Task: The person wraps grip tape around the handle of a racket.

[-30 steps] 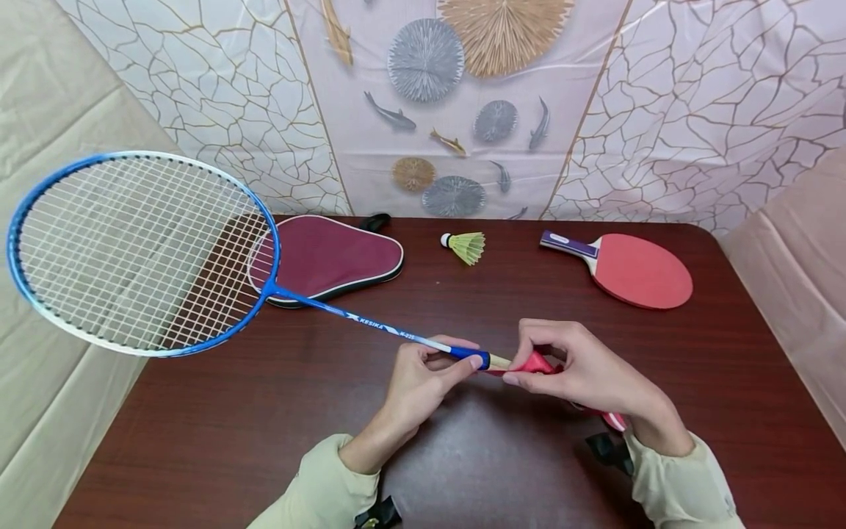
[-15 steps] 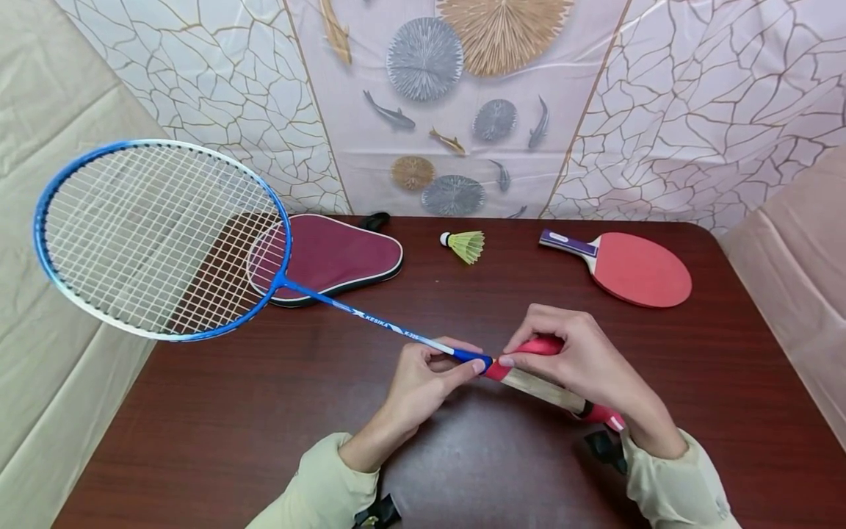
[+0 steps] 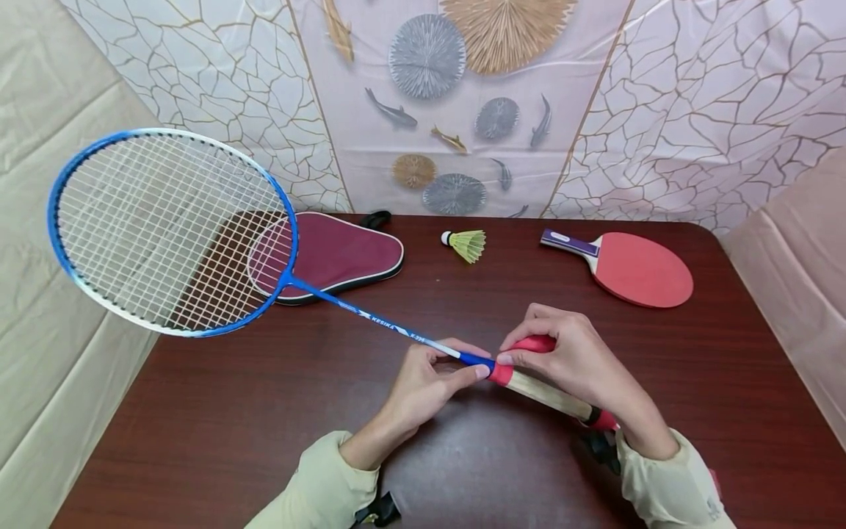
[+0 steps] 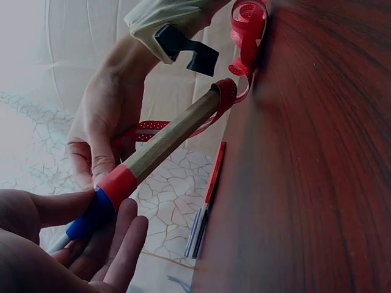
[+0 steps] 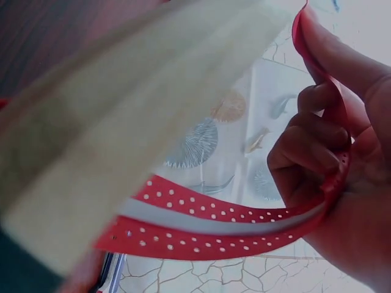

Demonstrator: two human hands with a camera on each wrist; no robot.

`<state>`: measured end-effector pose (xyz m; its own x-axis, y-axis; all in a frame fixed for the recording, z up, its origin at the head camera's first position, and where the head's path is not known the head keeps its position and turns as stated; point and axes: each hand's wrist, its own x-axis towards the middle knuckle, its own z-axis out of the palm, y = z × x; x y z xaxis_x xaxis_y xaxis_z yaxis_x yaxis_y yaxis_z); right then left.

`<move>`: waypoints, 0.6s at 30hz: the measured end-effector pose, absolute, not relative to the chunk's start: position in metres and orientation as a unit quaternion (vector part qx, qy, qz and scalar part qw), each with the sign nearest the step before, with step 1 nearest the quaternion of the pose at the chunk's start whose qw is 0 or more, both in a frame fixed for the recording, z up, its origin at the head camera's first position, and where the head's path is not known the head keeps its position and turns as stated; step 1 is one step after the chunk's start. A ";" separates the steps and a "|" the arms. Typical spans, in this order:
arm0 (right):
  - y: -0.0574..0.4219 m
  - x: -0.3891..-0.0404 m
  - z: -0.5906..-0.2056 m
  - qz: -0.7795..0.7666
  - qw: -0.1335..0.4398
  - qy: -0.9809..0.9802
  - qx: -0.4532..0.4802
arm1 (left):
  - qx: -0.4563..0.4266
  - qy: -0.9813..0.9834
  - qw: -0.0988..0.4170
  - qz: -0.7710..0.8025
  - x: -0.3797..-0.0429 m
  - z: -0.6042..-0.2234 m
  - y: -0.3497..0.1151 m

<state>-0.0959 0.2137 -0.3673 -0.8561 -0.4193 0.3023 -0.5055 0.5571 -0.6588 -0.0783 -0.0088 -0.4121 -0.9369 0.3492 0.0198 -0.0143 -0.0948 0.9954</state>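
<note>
A blue-and-white badminton racket (image 3: 374, 319) is held tilted above the table, its strung head to the left. My left hand (image 3: 419, 389) pinches the blue cone (image 3: 477, 361) between shaft and handle. Red grip tape (image 3: 501, 374) circles the top of the handle beside that cone; the wooden handle (image 3: 548, 395) below is bare. My right hand (image 3: 573, 360) pinches the tape at the cone. In the right wrist view the perforated tape (image 5: 226, 229), with a pale centre stripe, loops past its curled fingers. More tape (image 4: 247, 43) hangs in curls off the handle's butt in the left wrist view.
At the back of the dark wooden table (image 3: 317, 448) lie a maroon paddle case (image 3: 344, 250), a yellow shuttlecock (image 3: 465, 245) and a red table tennis paddle (image 3: 644, 270). The racket head overlaps the case in the head view. A patterned cloth (image 3: 231, 66) hangs behind.
The red tape now rings the handle just below the blue cone, where bare wood showed a second ago. My right hand has moved up towards the cone. The racket head has shifted right and upward.
</note>
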 end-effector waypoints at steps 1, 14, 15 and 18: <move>0.214 -0.096 -0.368 0.392 0.053 -0.879 0.265 | 0.126 0.664 0.123 0.727 -0.078 -0.412 -0.008; 0.212 -0.094 -0.370 0.382 -0.049 -0.888 0.252 | 0.152 0.675 0.112 0.713 -0.078 -0.415 -0.007; 0.212 -0.094 -0.370 0.381 -0.049 -0.888 0.252 | 0.154 0.678 0.110 0.710 -0.078 -0.415 -0.007; 0.211 -0.093 -0.370 0.383 -0.039 -0.886 0.257 | 0.156 0.683 0.111 0.705 -0.079 -0.415 -0.006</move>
